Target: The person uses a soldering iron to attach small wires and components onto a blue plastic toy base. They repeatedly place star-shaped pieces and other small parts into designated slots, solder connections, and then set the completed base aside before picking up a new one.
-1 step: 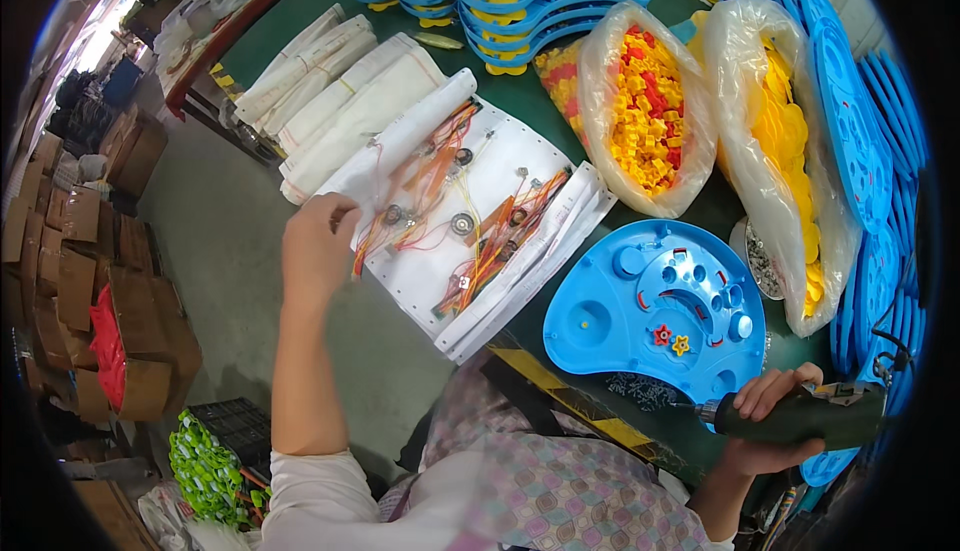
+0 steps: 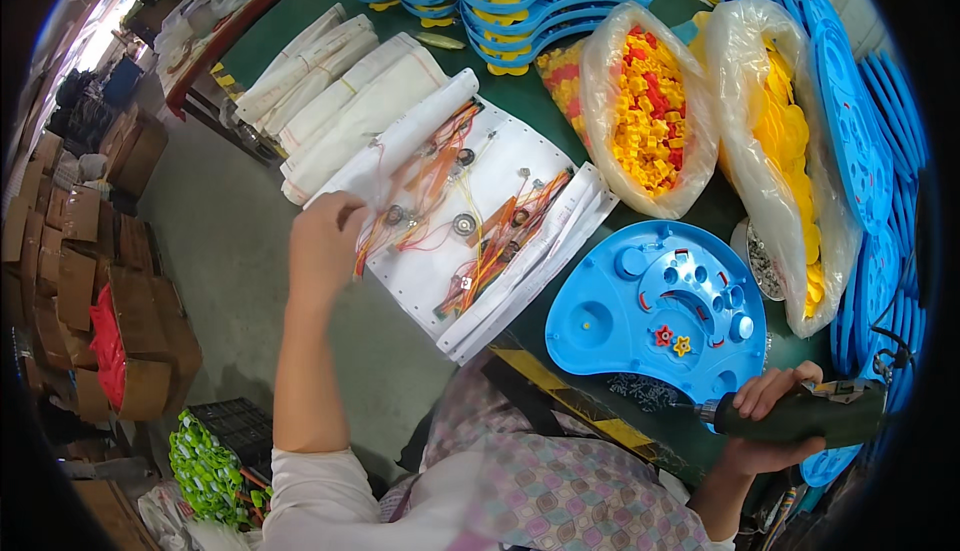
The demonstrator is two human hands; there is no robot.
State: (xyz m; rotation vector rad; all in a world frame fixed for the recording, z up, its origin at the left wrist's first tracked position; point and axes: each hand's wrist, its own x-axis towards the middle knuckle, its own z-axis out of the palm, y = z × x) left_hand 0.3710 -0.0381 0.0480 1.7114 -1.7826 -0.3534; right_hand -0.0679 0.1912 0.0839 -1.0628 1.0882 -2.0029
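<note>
So the green worktop [image 2: 520, 101] has tall stacks of blue plastic trays [image 2: 560, 3] at its far edge, tops cut off. Toward the right edge, one clear plastic bag [image 2: 738, 76] holds flat yellow pieces, the other [image 2: 698, 141] tiny red and yellow ones. A white sheet with coloured wires and round black parts [image 2: 520, 141] lies across the near left edge; faint print, unreadable. Glossy blue curved panel [image 2: 640, 356] sits by the near edge. Right hand [image 2: 765, 394] is wrapped round a dark green power drill [image 2: 845, 421], which covers some panel rim. Left hand [image 2: 328, 241] is half-curled at the sheet; can't tell if it's pinching it. Round dish [image 2: 738, 243] of silvery bits, partly hidden.
</note>
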